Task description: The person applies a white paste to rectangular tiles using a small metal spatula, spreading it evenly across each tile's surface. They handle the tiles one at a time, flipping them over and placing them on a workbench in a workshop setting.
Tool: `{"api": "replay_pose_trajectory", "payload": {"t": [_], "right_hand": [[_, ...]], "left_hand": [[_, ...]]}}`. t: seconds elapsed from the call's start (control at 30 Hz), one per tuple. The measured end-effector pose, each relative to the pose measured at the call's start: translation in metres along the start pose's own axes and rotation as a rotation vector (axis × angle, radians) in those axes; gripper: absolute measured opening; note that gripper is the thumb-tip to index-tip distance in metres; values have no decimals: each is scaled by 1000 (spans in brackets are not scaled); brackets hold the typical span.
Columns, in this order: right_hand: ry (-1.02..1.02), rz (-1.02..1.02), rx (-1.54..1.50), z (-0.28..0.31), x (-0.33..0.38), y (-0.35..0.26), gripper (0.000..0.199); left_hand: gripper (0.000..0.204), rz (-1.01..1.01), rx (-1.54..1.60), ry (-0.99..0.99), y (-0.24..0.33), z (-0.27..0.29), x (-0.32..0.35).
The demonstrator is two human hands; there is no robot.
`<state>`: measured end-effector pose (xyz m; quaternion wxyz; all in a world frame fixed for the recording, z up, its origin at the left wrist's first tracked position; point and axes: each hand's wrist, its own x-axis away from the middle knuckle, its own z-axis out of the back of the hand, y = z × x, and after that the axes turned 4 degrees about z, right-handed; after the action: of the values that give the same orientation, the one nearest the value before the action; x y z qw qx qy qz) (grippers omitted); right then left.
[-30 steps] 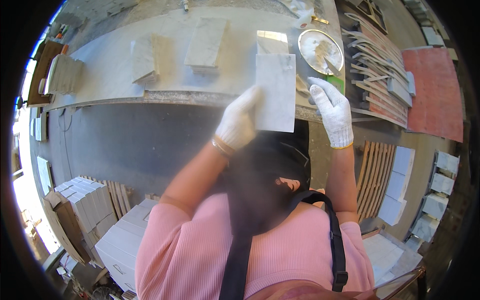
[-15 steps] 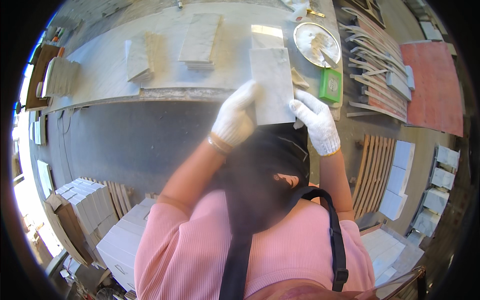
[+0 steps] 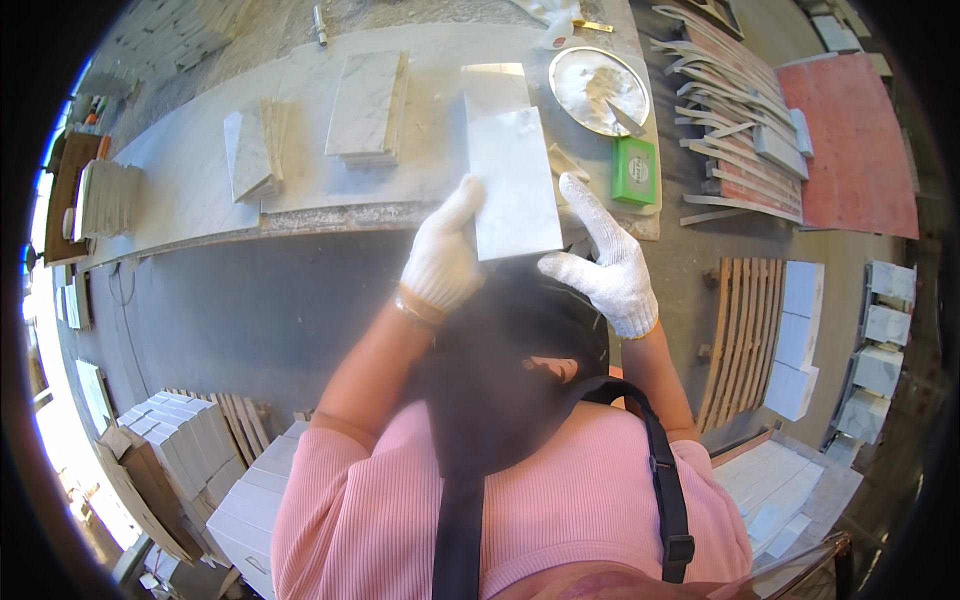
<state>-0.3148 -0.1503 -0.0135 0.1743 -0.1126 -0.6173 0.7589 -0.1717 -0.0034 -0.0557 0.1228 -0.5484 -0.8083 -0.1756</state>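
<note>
A flat white marble tile (image 3: 515,185) with faint grey veining is held up over the table's near edge. My left hand (image 3: 442,252), in a white knit glove, grips its left edge. Beside the lower right corner is my right hand (image 3: 612,268), gloved alike, with thumb and fingers spread apart; whether the thumb tip touches the tile is hard to tell. Behind the held tile lies another pale tile (image 3: 495,82), partly covered by it. A round pan of white paste (image 3: 580,80) with a putty knife (image 3: 627,120) in it and a green box (image 3: 633,172) are to the right.
Marble tiles form a stack (image 3: 362,105) and a smaller leaning group (image 3: 252,155) on the table (image 3: 300,190). Edge-on slabs (image 3: 108,197) stand at its left end. Past the right edge lie pale strips (image 3: 735,130) on a red board (image 3: 850,140); boxes (image 3: 185,430) are behind left.
My right hand has loosened from the tile's right edge, its fingers now spread. My left hand still holds the tile, which is slightly tilted. The whole view has shifted a little.
</note>
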Motion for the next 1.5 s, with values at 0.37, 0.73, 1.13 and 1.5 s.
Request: {"api": "replay_pose_trajectory", "payload": {"t": [0.37, 0.73, 1.13, 1.5], "right_hand": [[-20, 191, 60, 3, -9, -20, 58], [106, 547, 351, 15, -11, -49, 24], [283, 189, -135, 20, -8, -33, 27], [183, 94, -283, 7, -11, -33, 26]], "left_hand": [[36, 140, 60, -18, -4, -16, 4], [63, 360, -316, -188, 3, -11, 10], [57, -340, -1197, -34, 30, -23, 40], [51, -646, -1737, -217, -1, -49, 14]]}}
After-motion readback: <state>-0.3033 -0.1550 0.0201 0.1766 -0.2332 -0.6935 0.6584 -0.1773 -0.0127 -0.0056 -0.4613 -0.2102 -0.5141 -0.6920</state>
